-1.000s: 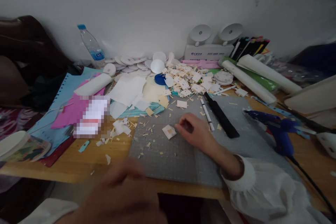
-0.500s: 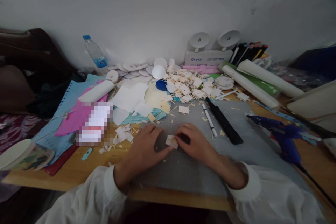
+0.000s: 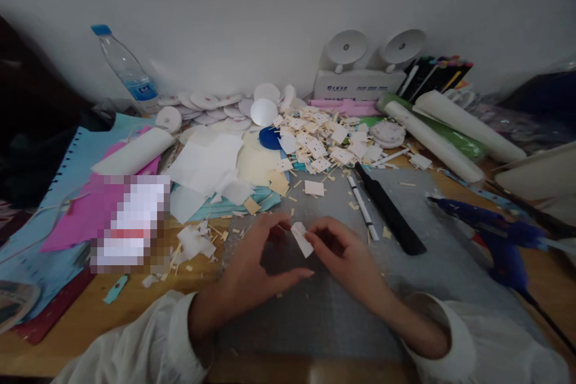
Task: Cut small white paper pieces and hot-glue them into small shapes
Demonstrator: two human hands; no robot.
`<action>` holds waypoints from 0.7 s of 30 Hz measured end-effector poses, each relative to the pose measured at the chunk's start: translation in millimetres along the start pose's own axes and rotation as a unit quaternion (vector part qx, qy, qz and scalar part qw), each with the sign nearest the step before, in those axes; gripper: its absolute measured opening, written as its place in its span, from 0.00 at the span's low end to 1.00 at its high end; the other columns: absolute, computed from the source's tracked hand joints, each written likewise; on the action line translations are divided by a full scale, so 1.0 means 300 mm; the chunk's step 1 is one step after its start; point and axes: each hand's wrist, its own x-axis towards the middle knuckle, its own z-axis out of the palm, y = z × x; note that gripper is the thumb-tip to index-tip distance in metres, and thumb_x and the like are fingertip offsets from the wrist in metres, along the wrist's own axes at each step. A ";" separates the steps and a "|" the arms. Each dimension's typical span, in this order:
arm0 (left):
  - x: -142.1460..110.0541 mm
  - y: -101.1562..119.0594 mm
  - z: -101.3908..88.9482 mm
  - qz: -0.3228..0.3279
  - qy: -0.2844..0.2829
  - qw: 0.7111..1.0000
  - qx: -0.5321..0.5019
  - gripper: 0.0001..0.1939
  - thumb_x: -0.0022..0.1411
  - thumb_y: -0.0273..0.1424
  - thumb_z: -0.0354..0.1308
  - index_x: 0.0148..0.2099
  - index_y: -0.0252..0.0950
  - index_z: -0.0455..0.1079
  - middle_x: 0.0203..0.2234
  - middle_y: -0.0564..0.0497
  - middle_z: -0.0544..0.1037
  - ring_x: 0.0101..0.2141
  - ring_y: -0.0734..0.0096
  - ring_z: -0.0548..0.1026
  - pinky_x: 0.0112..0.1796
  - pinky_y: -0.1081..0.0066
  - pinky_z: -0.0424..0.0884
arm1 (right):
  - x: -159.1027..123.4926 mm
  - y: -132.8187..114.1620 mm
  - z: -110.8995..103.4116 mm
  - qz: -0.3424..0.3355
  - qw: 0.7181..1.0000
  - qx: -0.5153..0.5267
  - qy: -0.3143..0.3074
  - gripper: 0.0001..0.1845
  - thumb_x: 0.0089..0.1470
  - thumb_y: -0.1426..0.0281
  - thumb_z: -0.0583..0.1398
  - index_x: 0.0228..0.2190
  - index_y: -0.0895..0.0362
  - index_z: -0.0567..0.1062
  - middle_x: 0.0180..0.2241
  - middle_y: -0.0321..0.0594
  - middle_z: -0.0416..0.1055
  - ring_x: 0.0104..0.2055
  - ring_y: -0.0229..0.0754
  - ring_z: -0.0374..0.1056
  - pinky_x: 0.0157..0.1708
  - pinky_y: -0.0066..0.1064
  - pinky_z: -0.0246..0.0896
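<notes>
My left hand (image 3: pixel 254 261) and my right hand (image 3: pixel 344 255) meet over the grey cutting mat (image 3: pixel 405 288). Between their fingertips they pinch a small white card piece (image 3: pixel 301 239), lifted a little off the mat and tilted. Both wrists rest low near the mat's front edge, in white sleeves. Just beyond the hands a loose white square (image 3: pixel 314 188) lies on the mat among thin tan offcuts.
A heap of small white and tan cut pieces (image 3: pixel 324 141) sits behind the mat. A white pen (image 3: pixel 363 209) and a black bar (image 3: pixel 390 210) lie to the right, then a blue glue gun (image 3: pixel 490 231). Paper sheets (image 3: pixel 204 162), rolls (image 3: pixel 434 138) and a water bottle (image 3: pixel 126 72) crowd the desk.
My left hand came up from the near edge onto the mat and joined the right. Together they took the white piece off the mat and tilted it upright.
</notes>
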 end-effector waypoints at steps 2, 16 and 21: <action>-0.001 0.002 -0.007 0.047 0.015 0.996 0.068 0.31 0.49 0.36 0.68 0.52 0.41 0.59 0.40 0.49 0.69 0.37 0.69 0.71 0.36 0.69 0.73 | -0.008 0.001 0.006 -0.004 1.000 -0.011 0.007 0.04 0.55 0.69 0.56 0.29 0.55 0.70 0.25 0.34 0.69 0.27 0.35 0.65 0.26 0.24 0.61; -0.019 0.004 -0.016 0.126 0.014 0.985 0.113 0.20 0.54 0.26 0.62 0.48 0.38 0.61 0.41 0.47 0.74 0.42 0.68 0.74 0.43 0.68 0.73 | -0.022 -0.017 0.006 0.022 0.996 0.053 -0.063 0.04 0.55 0.67 0.58 0.33 0.54 0.69 0.29 0.34 0.68 0.30 0.35 0.65 0.30 0.26 0.63; -0.022 0.015 -0.024 0.114 -0.032 0.987 0.105 0.20 0.55 0.28 0.62 0.49 0.40 0.61 0.43 0.47 0.74 0.44 0.67 0.75 0.45 0.68 0.73 | -0.022 -0.019 0.006 0.004 0.998 -0.010 -0.056 0.03 0.55 0.69 0.58 0.31 0.55 0.71 0.27 0.33 0.69 0.28 0.35 0.64 0.27 0.26 0.60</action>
